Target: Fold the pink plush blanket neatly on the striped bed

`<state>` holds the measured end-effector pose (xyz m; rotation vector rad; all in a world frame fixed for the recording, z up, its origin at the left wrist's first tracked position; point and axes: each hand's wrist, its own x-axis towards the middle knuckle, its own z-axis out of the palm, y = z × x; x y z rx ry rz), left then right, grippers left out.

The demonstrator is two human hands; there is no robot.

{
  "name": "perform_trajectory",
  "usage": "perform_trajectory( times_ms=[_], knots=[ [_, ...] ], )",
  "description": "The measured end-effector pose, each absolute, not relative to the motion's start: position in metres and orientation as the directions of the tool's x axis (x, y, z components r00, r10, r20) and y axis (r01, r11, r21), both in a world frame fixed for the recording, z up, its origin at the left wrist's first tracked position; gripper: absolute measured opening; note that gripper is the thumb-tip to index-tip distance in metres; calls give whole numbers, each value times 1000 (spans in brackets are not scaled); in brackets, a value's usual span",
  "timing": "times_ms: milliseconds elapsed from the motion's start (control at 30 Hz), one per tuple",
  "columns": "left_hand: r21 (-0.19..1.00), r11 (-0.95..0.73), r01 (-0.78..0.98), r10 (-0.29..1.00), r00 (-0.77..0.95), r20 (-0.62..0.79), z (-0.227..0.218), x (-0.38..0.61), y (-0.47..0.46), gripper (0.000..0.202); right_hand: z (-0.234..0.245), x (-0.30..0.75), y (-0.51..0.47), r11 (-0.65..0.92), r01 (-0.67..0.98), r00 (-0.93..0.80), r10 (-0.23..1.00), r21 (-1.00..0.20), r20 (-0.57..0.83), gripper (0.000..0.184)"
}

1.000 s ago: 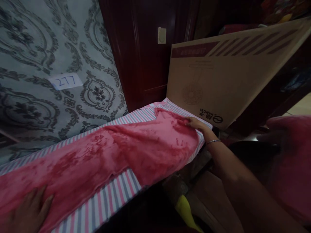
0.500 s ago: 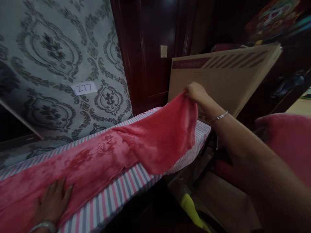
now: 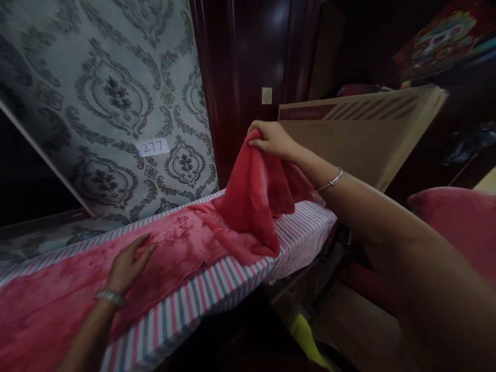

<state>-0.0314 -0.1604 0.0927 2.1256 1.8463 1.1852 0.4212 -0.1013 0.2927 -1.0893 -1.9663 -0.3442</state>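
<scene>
Ref. for all positions: striped tablecloth (image 3: 298, 232).

Near: yellow-green item (image 3: 308, 341) sits below the tablecloth's front edge; type can't be told. L hand (image 3: 127, 266), w/ bracelet (image 3: 110, 297) at wrist, is open, palm down, thumb apart from fingers, over the L part of the tablecloth. Red blanket (image 3: 176, 248) is directly under it; contact can't be confirmed.

Mid: blanket lies lengthwise on the tablecloth, flat at L, bunched toward R. R hand (image 3: 271, 138), w/ bangle (image 3: 334, 179) at wrist, is closed on the blanket's R portion, gripping btwn thumb & fingers; that portion hangs in folds above the tablecloth. R end of tablecloth is exposed, stripes visible.

Far: dark screen (image 3: 31, 175) at L, behind tablecloth; patterned wall (image 3: 116, 93) w/ paper "277" (image 3: 153, 147) behind its back edge; dark red door (image 3: 251, 62) w/ small pale plate (image 3: 267, 95) behind R half; cardboard box (image 3: 349, 142) upright beyond R end.
</scene>
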Motion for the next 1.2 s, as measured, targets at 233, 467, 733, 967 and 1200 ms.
perform_trajectory(
  times_ms=[233,467,733,967,1200],
  knots=[
    [377,-830,412,512,294,807,191,154,-194,13,262,389,-134,625,708,-219,638,-330,739,15],
    [823,-559,98,794,350,498,117,227,-192,7,227,387,-110,580,510,-4,740,-635,672,9],
    [980,-200,23,964,185,192,56,225,-161,20,202,324,-71,574,355,-75,805,-738,589,12],
    [978,75,-195,986,159,-44,31,194,-155,21,117,342,-120,601,461,-204,787,-652,582,23],
    [957,111,-268,985,156,-71,17,190,-156,23,-6,375,-240,549,752,-315,786,-365,532,68]
  ],
)
